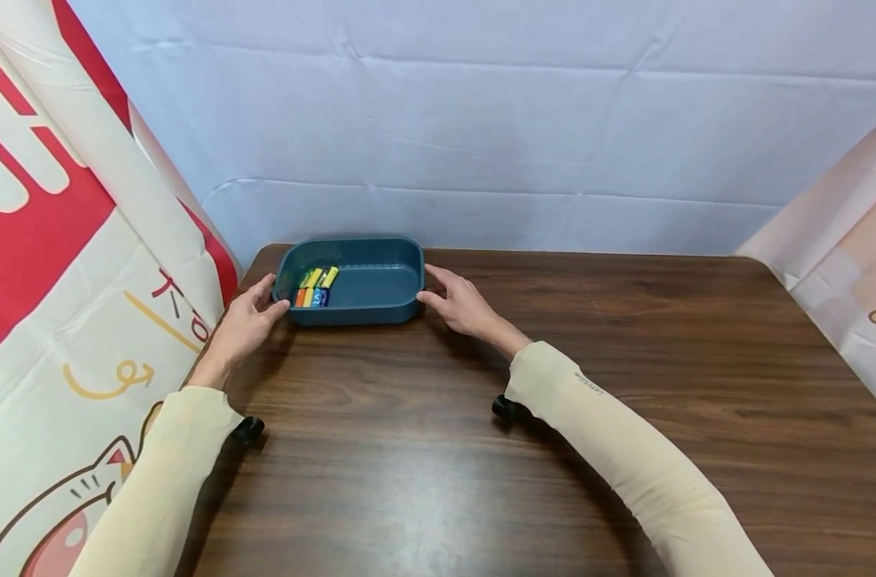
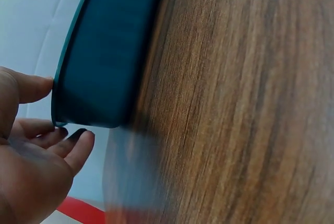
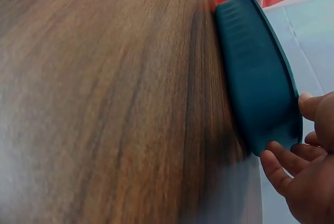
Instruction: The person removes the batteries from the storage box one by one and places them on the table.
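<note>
A teal plastic tray stands at the far left of the wooden table. Several coloured batteries lie in its left end. My left hand flanks the tray's left end, thumb tip at the rim and loosely bent fingers against the wall. In the left wrist view that hand sits just off the tray's corner. At the other end my right hand does the same, thumb and fingertips touching the wall. The right wrist view has this hand beside the tray.
A pale blue cloth backdrop hangs behind the table. Printed red and white banners close in the left and right sides. The tray sits close to the table's back left corner. Bare wood stretches to the right and toward me.
</note>
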A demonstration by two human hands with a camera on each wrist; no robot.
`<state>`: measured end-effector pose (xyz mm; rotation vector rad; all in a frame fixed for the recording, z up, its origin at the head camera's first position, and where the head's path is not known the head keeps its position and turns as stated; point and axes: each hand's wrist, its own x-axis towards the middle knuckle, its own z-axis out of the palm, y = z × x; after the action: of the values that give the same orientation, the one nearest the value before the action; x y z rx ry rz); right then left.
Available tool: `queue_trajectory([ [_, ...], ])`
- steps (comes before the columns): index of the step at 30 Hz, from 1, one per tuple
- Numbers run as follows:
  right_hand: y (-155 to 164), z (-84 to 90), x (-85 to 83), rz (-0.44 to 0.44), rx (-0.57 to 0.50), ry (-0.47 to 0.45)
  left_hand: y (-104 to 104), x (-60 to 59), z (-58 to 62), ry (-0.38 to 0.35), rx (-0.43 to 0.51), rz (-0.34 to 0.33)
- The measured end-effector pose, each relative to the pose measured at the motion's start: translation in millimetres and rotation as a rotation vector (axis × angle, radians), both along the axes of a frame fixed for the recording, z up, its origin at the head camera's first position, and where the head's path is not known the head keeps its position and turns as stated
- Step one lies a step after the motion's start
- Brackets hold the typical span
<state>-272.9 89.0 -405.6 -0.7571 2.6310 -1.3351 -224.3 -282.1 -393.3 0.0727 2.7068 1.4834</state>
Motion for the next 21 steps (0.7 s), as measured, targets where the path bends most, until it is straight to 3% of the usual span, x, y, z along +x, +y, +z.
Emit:
queue_trajectory([
  [13, -3.9, -0.3, -1.2, -0.006, -0.015, -0.056, 1.3, -1.1, 2.8, -0.044, 0.013, 0.012],
  [21, 1.5, 0.2, 3.9, -0.063, -0.028, -0.078, 5.0, 2.0, 3.2, -0.057, 0.017, -0.001],
])
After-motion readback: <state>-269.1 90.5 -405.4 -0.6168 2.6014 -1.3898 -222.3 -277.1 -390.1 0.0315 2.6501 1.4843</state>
